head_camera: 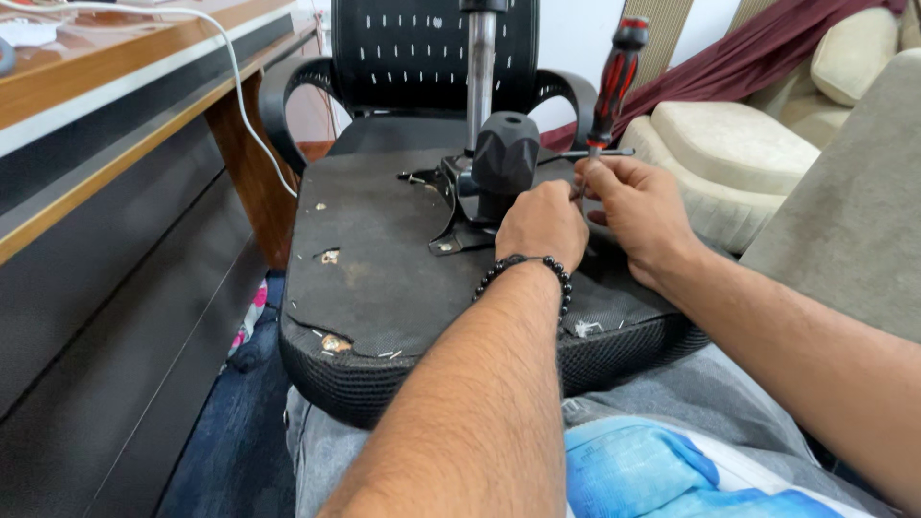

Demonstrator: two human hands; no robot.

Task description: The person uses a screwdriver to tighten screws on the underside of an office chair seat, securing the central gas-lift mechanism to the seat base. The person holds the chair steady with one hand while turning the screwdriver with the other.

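Observation:
An upturned black chair seat (pixel 384 269) lies across my lap, its underside up, with a metal mechanism plate (pixel 456 197), a black knob (pixel 506 152) and a steel gas cylinder (pixel 480 77) rising from it. My left hand (pixel 542 225), with a black bead bracelet at the wrist, rests closed against the mechanism. My right hand (pixel 638 206) pinches the shaft of a red-and-black screwdriver (pixel 614 82) that stands upright with its tip down at the mechanism. What my left fingers grip is hidden.
A black mesh office chair (pixel 422 58) stands behind the seat. A wooden desk (pixel 115 105) with a white cable (pixel 240 86) runs along the left. A beige sofa (pixel 748 144) with maroon cloth sits at the right. Torn spots and staples mark the seat's underside.

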